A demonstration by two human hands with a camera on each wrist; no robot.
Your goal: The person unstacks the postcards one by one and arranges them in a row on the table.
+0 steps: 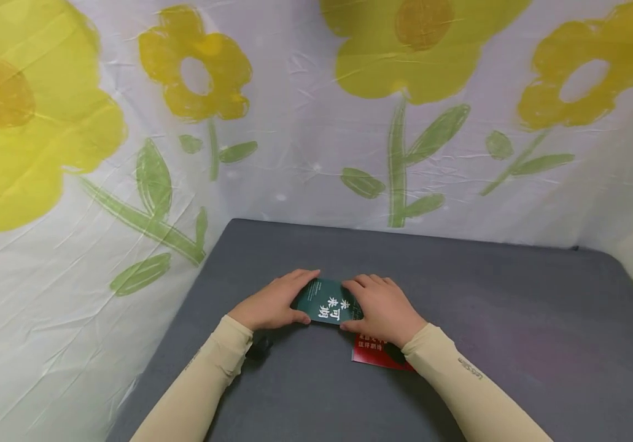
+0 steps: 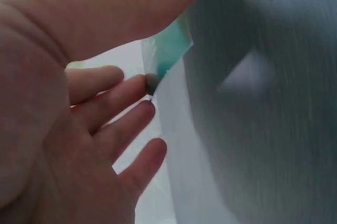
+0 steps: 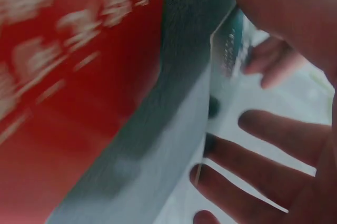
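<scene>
A dark green card with white characters is held over the grey table by both hands. My left hand pinches its left end, thumb at the near edge and fingers behind. My right hand grips its right end the same way. The left wrist view shows the thumb pressing the green card against the fingers. The right wrist view shows the green card's edge between thumb and fingers. A red card lies flat on the table under my right wrist, blurred red up close.
A white cloth with big yellow flowers hangs behind the table and along its left side. The grey tabletop stretches wide to the right of the hands. A small black thing sits at my left wrist.
</scene>
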